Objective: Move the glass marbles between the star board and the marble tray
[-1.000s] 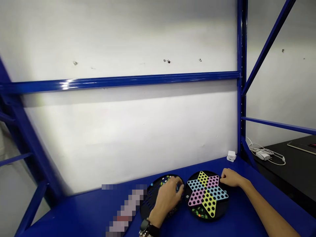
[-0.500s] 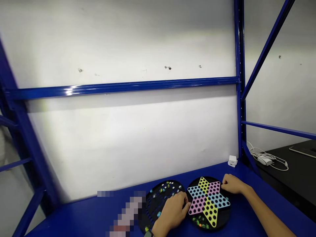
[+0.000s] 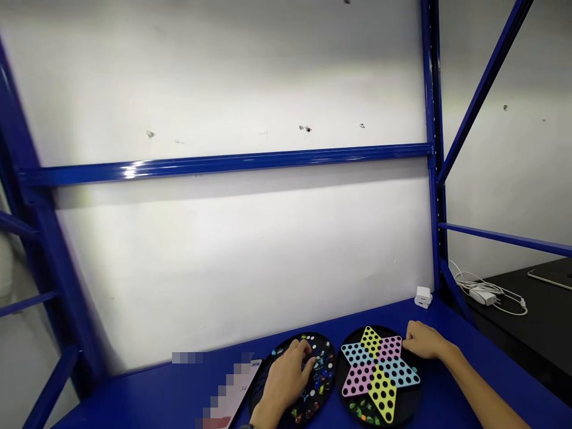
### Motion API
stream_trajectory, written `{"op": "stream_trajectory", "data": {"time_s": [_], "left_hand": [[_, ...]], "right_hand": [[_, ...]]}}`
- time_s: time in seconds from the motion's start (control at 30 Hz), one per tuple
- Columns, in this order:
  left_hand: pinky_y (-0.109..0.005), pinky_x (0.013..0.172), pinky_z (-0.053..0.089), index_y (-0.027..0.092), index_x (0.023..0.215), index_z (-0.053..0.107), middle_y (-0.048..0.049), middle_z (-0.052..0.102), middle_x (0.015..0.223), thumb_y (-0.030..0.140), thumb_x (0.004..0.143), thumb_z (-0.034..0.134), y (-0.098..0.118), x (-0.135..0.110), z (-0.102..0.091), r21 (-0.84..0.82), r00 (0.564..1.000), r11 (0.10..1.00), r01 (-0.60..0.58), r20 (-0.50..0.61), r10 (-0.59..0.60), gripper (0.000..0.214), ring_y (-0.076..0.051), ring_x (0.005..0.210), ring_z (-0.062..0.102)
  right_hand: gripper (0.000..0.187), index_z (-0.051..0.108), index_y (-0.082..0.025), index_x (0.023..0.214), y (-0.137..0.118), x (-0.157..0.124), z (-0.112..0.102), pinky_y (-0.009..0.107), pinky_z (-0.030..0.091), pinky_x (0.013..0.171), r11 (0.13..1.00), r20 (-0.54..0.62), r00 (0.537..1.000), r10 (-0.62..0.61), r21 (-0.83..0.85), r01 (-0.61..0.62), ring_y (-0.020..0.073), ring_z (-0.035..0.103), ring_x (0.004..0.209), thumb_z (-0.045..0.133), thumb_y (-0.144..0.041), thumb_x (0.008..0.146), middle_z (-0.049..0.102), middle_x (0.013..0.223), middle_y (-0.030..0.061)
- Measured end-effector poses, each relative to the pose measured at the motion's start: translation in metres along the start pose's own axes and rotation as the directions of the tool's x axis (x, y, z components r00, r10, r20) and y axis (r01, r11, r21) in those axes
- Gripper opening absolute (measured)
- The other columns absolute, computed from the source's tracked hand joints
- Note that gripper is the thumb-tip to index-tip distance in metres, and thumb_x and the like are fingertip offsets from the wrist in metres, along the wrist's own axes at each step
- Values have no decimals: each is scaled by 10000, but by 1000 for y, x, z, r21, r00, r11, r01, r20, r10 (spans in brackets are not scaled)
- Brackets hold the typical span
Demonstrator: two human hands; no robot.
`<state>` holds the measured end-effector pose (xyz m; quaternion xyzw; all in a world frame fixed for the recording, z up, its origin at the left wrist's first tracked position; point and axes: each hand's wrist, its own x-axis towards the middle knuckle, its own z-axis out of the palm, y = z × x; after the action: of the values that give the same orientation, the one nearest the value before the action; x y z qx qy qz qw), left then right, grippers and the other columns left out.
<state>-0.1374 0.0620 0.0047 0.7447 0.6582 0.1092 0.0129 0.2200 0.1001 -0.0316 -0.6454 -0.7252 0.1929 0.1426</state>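
Note:
My left hand (image 3: 288,370) is over a round black tray (image 3: 263,390) of loose glass marbles (image 3: 318,376) in several colours. Its fingers bend down towards the marbles, with the thumb held apart from them, and nothing shows in its grasp. To the right lies a Chinese checkers board (image 3: 374,362), a star of yellow, pink and blue points with black holes, on a round black base. Green marbles (image 3: 364,411) lie in the gap at its near left. My right hand (image 3: 424,339) is closed at the board's right edge; whatever its fingers hold is hidden.
The blue tabletop (image 3: 134,396) carries a pale, partly pixelated flat object (image 3: 241,384) left of the tray. A white charger (image 3: 422,297) stands at the back right. Blue frame posts (image 3: 431,196) rise behind. White cables (image 3: 487,292) lie on a black table (image 3: 545,304).
My left hand has moved left, from the gap between tray and board to over the tray, uncovering more marbles. My right hand stays by the board's edge. The view has shifted slightly.

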Motion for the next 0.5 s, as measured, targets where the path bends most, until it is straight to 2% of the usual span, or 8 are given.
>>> {"op": "stream_trajectory", "data": {"time_s": [0.13,0.2,0.27,0.3,0.33,0.37,0.43,0.5], "left_hand": [[-249,738,403,232,940,594,-18,659,1002,278,941,414,28,-8,-3,-82,994,994,-71,-84,64,186,-164,923,631],[-253,748,396,238,905,615,-12,665,953,289,942,417,45,-14,-4,-124,990,985,-123,-85,113,207,-158,886,627],[-260,754,395,249,893,637,-5,667,934,312,930,449,58,-20,0,-148,988,977,-155,-49,149,202,-159,862,623],[-265,758,396,256,901,645,-2,666,936,322,921,467,62,-22,2,-151,987,975,-160,-25,158,191,-162,858,622],[-269,764,399,263,921,649,1,665,943,327,911,483,64,-24,5,-150,987,976,-159,0,161,178,-166,861,622],[-273,770,401,269,950,648,3,664,956,329,901,498,65,-26,8,-145,987,977,-155,21,159,169,-170,872,622],[-281,787,407,271,1007,636,-1,660,989,333,892,512,64,-27,12,-128,988,982,-141,48,148,181,-179,899,623],[-287,801,410,269,1040,625,-9,652,1032,339,901,500,63,-27,13,-104,989,986,-133,56,139,199,-184,923,622]], "right_hand": [[372,465,-174,360,2,-1,-5,240,405,501,996,235,969,75,33,-85,124,482,383,504,-228,726,486,368,38],[399,470,-167,324,7,-3,-11,229,381,456,993,375,924,78,54,-105,114,448,347,507,-223,717,473,340,41],[392,518,-155,341,14,-5,-17,219,343,412,986,521,852,43,117,-121,111,442,336,513,-243,723,502,357,45],[397,539,-150,356,18,-5,-20,217,332,403,979,547,837,13,162,-121,110,444,337,512,-261,736,515,370,47],[407,555,-148,373,22,-5,-22,219,329,402,972,522,853,-6,205,-118,110,446,341,508,-282,755,525,382,50],[414,570,-147,398,25,-4,-23,222,334,412,964,442,897,-13,244,-106,112,454,355,503,-303,776,536,397,51],[389,612,-147,483,30,-1,-22,224,361,462,959,171,985,2,278,-50,118,492,421,508,-334,808,572,453,49],[284,686,-155,659,31,4,-15,224,403,542,965,-46,999,-7,260,19,140,564,555,543,-347,812,640,582,44]]}}
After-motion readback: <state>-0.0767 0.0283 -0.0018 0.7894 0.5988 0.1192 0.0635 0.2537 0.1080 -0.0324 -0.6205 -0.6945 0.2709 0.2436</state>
